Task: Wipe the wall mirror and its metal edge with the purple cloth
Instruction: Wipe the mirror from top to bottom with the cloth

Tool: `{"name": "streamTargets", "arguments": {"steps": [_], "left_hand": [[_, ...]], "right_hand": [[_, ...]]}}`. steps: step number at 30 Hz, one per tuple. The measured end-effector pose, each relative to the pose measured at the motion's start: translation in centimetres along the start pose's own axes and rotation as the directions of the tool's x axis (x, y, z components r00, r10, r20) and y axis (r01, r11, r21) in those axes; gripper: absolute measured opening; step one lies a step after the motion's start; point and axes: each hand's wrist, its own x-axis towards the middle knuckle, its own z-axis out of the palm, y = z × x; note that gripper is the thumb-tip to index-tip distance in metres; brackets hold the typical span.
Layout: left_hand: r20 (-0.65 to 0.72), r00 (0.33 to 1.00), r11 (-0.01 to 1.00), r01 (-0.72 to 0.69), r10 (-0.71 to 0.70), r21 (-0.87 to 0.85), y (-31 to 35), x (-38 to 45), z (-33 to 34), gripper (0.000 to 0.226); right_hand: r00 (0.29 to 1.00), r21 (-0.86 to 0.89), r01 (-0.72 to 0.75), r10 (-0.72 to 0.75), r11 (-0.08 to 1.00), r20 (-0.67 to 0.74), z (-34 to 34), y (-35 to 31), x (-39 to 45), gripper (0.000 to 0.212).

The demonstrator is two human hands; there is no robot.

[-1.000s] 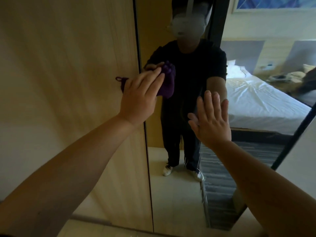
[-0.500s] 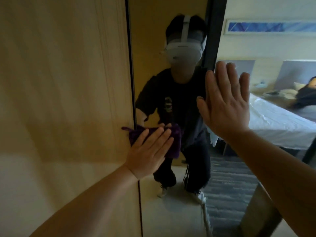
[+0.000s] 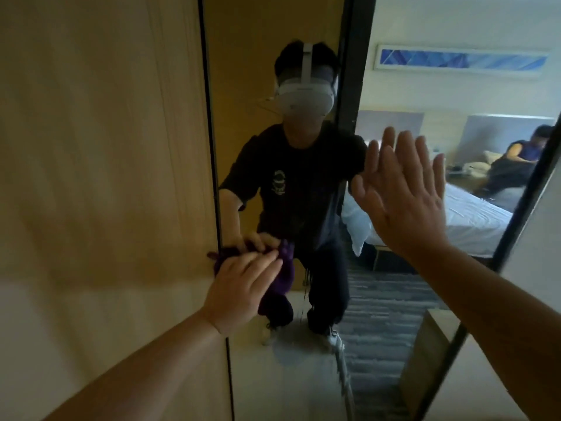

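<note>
Purple cloth (image 3: pixel 283 278) lies flat under the left hand (image 3: pixel 243 288), which presses it with spread fingers on the wall mirror (image 3: pixel 303 375), just beside the dark metal edge (image 3: pixel 216 177) at the mirror's left side. This edge runs up and down (its long axis is vertical), so the left hand is much nearer to it. The right hand (image 3: pixel 403 196) is open and holds nothing, palm flat toward the glass, further right and higher.

A hotel-style bedroom: the tall dark-framed wall mirror (image 3: pixel 273 71), centre frame beside pale wood wall panelling (image 3: pixel 100 147), reflects a white-sheeted bed (image 3: pixel 473 220), grey padded headboards (image 3: pixel 498 132), a long blue framed picture (image 3: pixel 461 60) at upper right and grey striped carpet (image 3: pixel 382 299).
</note>
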Motion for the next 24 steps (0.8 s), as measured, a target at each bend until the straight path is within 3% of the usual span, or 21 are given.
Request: {"name": "streamTargets", "arguments": {"steps": [3, 5, 8, 11, 15, 18, 21, 24], "left_hand": [[-0.22, 0.974, 0.999, 0.047, -0.047, -0.003, -1.5, 8.9, -3.6, 0.046], [-0.296, 0.955, 0.999, 0.034, -0.021, 0.038, -2.7, 15.4, -5.7, 0.048], [-0.248, 0.968, 0.987, 0.015, 0.026, 0.162, -3.5, 22.4, -6.4, 0.05], [-0.19, 0.981, 0.966, 0.074, -0.027, 0.248, -3.0, 23.6, -4.9, 0.054], [-0.171, 0.985, 0.97, 0.048, -0.006, 0.239, -0.6, 19.1, -2.1, 0.06], [-0.023, 0.993, 0.967, -0.108, 0.117, 0.232, 3.0, 10.0, 2.2, 0.058], [0.204, 0.949, 0.921, -0.288, 0.239, 0.262, 6.4, -1.4, 6.8, 0.07], [0.2, 0.954, 0.92, -0.274, 0.223, 0.28, 7.5, -5.1, 8.8, 0.065]], "right_hand": [[0.994, -0.042, -0.044, 0.048, 0.998, 0.101, -0.4, 2.1, -3.8, 0.072], [0.99, -0.08, -0.066, 0.075, 0.995, 0.119, 0.4, 3.0, -5.5, 0.07], [0.993, -0.09, -0.069, 0.078, 0.993, 0.093, 1.8, 3.2, -6.3, 0.071], [0.998, -0.078, -0.053, 0.055, 0.996, 0.021, 3.0, 3.2, -6.4, 0.073], [0.997, -0.057, -0.036, 0.031, 0.998, -0.078, 4.1, 3.7, -6.5, 0.074], [0.989, -0.028, -0.026, 0.022, 0.999, -0.147, 4.6, 3.8, -6.5, 0.069], [0.987, -0.03, -0.029, 0.024, 0.999, -0.159, 5.1, 3.9, -6.5, 0.067], [0.985, -0.042, -0.021, 0.013, 0.999, -0.171, 5.3, 3.8, -6.4, 0.067]]}}
